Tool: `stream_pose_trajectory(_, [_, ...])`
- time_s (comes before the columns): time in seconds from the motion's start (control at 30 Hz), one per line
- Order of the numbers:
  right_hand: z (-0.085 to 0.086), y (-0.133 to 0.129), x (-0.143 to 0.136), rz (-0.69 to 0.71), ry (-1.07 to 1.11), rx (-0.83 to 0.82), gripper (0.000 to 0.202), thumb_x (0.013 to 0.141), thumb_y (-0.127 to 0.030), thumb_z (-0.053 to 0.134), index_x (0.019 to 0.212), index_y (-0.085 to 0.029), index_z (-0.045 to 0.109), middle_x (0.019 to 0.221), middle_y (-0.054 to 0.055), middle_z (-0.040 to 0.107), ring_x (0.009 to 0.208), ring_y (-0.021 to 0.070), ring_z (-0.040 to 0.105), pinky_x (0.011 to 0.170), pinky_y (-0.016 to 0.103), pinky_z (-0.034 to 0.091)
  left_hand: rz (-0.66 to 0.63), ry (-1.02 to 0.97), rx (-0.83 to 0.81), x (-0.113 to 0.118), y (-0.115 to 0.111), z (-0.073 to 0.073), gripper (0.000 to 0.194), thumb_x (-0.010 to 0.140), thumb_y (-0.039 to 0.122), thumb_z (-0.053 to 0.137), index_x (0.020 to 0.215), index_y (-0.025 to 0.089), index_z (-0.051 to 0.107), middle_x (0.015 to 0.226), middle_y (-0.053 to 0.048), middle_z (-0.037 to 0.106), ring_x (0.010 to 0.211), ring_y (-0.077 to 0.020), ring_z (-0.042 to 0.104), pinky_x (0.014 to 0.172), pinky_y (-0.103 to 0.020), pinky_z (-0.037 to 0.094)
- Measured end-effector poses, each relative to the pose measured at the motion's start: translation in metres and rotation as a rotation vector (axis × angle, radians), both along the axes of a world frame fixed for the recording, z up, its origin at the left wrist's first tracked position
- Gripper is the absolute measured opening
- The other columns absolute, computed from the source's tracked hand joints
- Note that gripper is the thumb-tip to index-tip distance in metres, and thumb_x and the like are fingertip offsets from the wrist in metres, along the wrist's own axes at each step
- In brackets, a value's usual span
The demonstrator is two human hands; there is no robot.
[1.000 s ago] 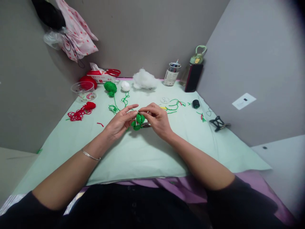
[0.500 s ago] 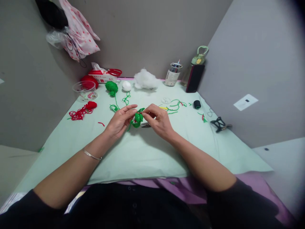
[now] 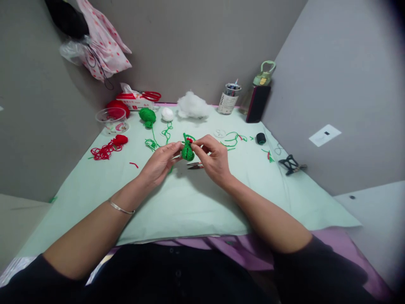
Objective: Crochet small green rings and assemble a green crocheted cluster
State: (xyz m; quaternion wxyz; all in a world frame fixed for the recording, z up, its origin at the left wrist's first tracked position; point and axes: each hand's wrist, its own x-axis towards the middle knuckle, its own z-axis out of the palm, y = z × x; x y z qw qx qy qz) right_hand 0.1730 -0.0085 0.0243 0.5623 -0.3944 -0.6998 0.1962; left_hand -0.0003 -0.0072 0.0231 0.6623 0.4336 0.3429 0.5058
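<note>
Between my two hands, above the cloth, is a small green crocheted piece (image 3: 187, 152) with a bit of red near its top. My left hand (image 3: 163, 162) pinches its left side between thumb and fingers. From the right, my right hand (image 3: 213, 158) grips its upper edge with thumb and index finger; whether a needle or yarn end is in that pinch is too small to tell. A pair of thread snips (image 3: 195, 166) lies on the cloth just below, partly covered by my right hand. Green yarn (image 3: 171, 170) trails beside my left fingers.
Red yarn (image 3: 106, 151), a green yarn ball (image 3: 147, 115), a white ball (image 3: 167, 114) and stuffing (image 3: 192, 105) lie on the pale green cloth (image 3: 202, 207). A plastic tub (image 3: 112, 122), pen jar (image 3: 228, 101), phone (image 3: 258, 104) and black clip stand (image 3: 291, 164) stand around the edges.
The crocheted piece has turned and shifted slightly right, so its rounded green side and a red part on top now show. My left fingers have closed in more around it.
</note>
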Motion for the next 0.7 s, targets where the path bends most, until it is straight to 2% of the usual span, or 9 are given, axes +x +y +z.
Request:
stream_pose_trajectory(0.23, [-0.004,0.000,-0.003,0.061,-0.155,-0.015,0.016,0.093,-0.022,0.061,0.078,-0.021,0.065,0.074,0.000,0.058,0.063,0.0123,0.050,0.063,0.028,0.041,0.017,0.000,0.021,0.001,0.001,-0.002,0.013,0.084,0.029,0.076,0.079,0.019,0.067,0.080,0.002,0.065,0.075,-0.0116,0.057,0.073,-0.022,0.045])
stream_pose_trajectory(0.37, [0.001,0.001,0.002,0.081,-0.176,0.030,0.020,0.099,-0.032,0.056,0.088,-0.020,0.068,0.084,0.003,0.063,0.073,0.0143,0.057,0.068,0.028,0.046,0.008,0.002,0.037,-0.003,0.002,0.002,0.012,0.085,0.025,0.071,0.077,0.019,0.063,0.080,0.001,0.066,0.076,-0.0126,0.058,0.073,-0.023,0.045])
stream_pose_trajectory(0.47, [0.008,0.003,0.009,0.103,-0.121,0.075,0.024,0.102,-0.035,0.050,0.109,-0.021,0.068,0.111,0.009,0.067,0.099,0.0181,0.063,0.080,0.030,0.051,-0.083,0.063,0.052,-0.005,0.000,0.007,0.011,0.088,0.025,0.065,0.079,0.020,0.061,0.079,-0.001,0.068,0.077,-0.0159,0.061,0.075,-0.027,0.046])
stream_pose_trajectory(0.57, [0.012,0.005,0.015,0.208,-0.100,0.010,0.029,0.103,-0.036,0.048,0.125,-0.024,0.063,0.128,0.010,0.065,0.114,0.0196,0.062,0.095,0.035,0.051,-0.208,0.195,0.098,-0.007,-0.003,0.009,0.012,0.090,0.028,0.062,0.081,0.021,0.060,0.074,0.000,0.066,0.076,-0.0172,0.061,0.075,-0.030,0.046])
stream_pose_trajectory(0.63, [0.012,0.006,0.016,0.294,-0.130,-0.066,0.030,0.103,-0.035,0.047,0.125,-0.024,0.064,0.127,0.009,0.067,0.112,0.0195,0.064,0.096,0.036,0.051,-0.278,0.287,0.150,-0.007,-0.003,0.007,0.013,0.091,0.031,0.063,0.082,0.021,0.063,0.077,0.000,0.065,0.077,-0.0169,0.061,0.076,-0.030,0.046])
stream_pose_trajectory(0.7, [0.010,0.006,0.016,0.350,-0.181,-0.115,0.027,0.102,-0.033,0.051,0.119,-0.022,0.068,0.118,0.008,0.070,0.101,0.0182,0.066,0.088,0.034,0.053,-0.328,0.359,0.188,-0.009,-0.002,0.004,0.016,0.089,0.034,0.066,0.081,0.020,0.066,0.080,0.000,0.065,0.082,-0.0173,0.060,0.079,-0.030,0.045])
